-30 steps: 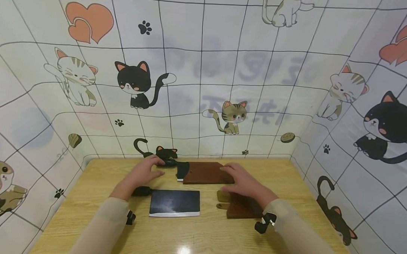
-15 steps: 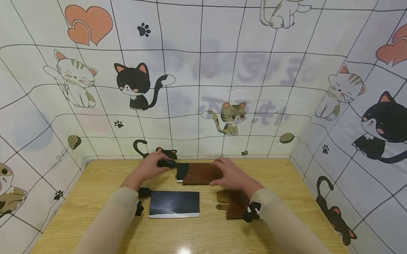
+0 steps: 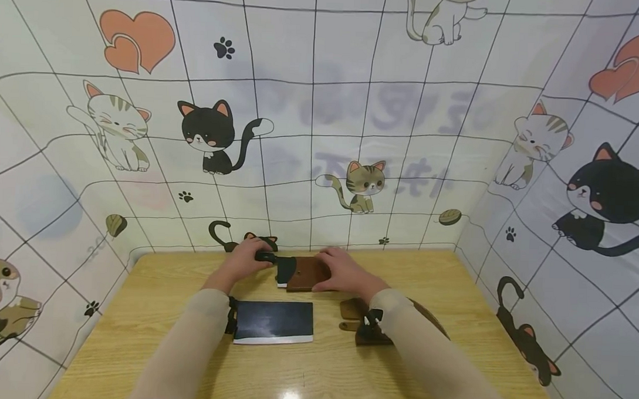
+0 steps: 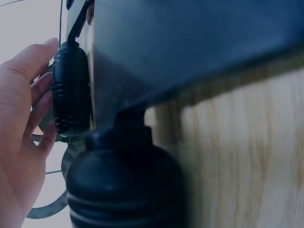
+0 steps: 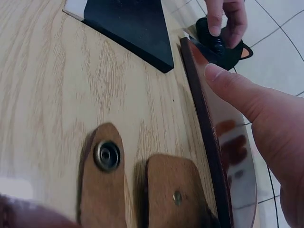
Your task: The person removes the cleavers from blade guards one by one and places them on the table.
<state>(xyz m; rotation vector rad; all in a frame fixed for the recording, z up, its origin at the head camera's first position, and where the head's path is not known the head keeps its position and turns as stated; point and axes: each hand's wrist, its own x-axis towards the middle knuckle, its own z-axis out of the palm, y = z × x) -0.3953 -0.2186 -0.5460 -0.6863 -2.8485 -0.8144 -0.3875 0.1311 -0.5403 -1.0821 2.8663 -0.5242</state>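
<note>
At the back of the table lies a cleaver whose blade sits in a brown leather sheath (image 3: 306, 274). My left hand (image 3: 246, 258) is over its black ribbed handle (image 4: 71, 90), the thumb extended and the fingers reaching down the far side, partly hidden. My right hand (image 3: 344, 271) spans the sheath's right part, thumb straight along the near side (image 5: 232, 90); its other fingers are hidden there. Nearer to me lies a bare cleaver (image 3: 274, 321), dark-bladed with a pale edge. Its black handle (image 4: 126, 185) shows large below my left hand in the left wrist view.
An empty brown leather sheath (image 3: 354, 309) lies under my right forearm, its snap strap (image 5: 105, 166) and flap pointing left. The wooden table (image 3: 303, 375) meets a tile-patterned sheet with cartoon cats (image 3: 367, 186) at the back and sides.
My left hand has moved right onto the handle of the sheathed cleaver. The right hand has slid left along its sheath. Both cleavers lie where they were.
</note>
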